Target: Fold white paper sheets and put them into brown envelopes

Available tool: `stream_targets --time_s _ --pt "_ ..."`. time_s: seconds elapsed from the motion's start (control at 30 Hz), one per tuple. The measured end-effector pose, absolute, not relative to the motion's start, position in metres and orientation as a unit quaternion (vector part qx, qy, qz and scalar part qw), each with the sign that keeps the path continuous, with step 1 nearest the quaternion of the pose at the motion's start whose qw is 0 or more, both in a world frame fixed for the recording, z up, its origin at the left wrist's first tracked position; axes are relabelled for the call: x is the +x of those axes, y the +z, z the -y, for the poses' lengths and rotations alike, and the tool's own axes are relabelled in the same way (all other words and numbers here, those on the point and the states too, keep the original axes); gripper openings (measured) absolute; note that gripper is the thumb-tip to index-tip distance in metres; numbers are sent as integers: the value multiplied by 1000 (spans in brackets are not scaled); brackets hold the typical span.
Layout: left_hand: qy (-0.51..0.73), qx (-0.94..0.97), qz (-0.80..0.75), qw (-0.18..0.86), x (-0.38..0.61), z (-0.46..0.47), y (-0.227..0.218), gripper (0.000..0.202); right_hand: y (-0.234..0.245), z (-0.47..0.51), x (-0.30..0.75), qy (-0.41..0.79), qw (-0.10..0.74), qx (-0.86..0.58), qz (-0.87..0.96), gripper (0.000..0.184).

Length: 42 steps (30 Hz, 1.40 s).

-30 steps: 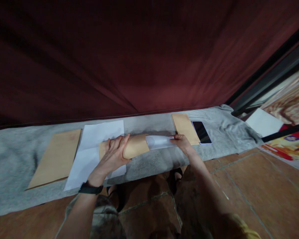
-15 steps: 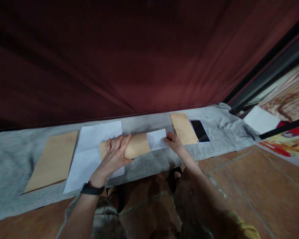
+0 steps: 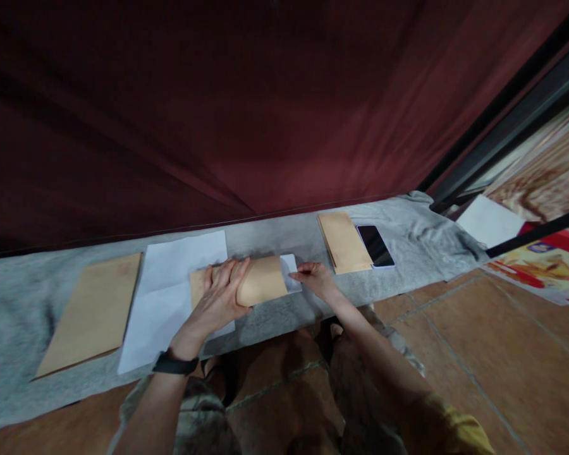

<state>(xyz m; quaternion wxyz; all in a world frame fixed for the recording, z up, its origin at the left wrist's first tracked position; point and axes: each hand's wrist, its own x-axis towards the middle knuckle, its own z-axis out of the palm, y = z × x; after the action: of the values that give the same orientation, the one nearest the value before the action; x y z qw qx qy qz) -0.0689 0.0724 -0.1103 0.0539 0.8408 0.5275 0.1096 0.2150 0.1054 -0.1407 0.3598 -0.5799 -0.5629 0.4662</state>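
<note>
A brown paper envelope (image 3: pixel 262 281) lies crosswise in front of me, its right end open. My left hand (image 3: pixel 220 291) is wrapped over its left part, fingers on top and thumb at the lower edge, so the envelope bulges beside it. Out of the open end sticks a short length of folded white paper (image 3: pixel 289 272). My right hand (image 3: pixel 315 278) pinches that paper's outer end between thumb and fingers. Beneath the envelope's left end lie white sheets (image 3: pixel 171 297), partly covered by my left hand.
On the grey cloth (image 3: pixel 275 319), a stack of brown envelopes (image 3: pixel 92 313) lies at the left. More envelopes (image 3: pixel 345 242) and a phone (image 3: pixel 376 246) lie at the right. A dark red curtain (image 3: pixel 265 126) hangs behind. A colourful box (image 3: pixel 550 262) stands beyond the right end.
My right hand has moved left, pushing the folded white paper deeper into the envelope, so less of it shows. My left hand keeps its grip on the envelope.
</note>
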Motion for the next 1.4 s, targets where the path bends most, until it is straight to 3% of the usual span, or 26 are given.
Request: stream_targets --time_s 0.4,0.63,0.9,1.07,1.27,1.4 --pt "108 852 -510 57 -63 -74 -110 112 -141 -100 193 453 308 -575 608 15" --pt "104 855 -505 56 -64 -74 -114 113 -148 -96 186 344 274 -620 650 18" --pt "107 859 -499 50 -62 -76 -110 112 -146 -92 182 276 319 -632 650 15" --pt "120 859 -496 36 -61 -75 -106 111 -144 -91 179 341 380 -630 584 16" --pt "139 861 -488 22 -61 -76 -106 111 -147 -97 178 502 440 -598 444 41" --pt "146 865 -479 18 -62 -78 -109 110 -146 -100 182 612 407 -538 412 13"
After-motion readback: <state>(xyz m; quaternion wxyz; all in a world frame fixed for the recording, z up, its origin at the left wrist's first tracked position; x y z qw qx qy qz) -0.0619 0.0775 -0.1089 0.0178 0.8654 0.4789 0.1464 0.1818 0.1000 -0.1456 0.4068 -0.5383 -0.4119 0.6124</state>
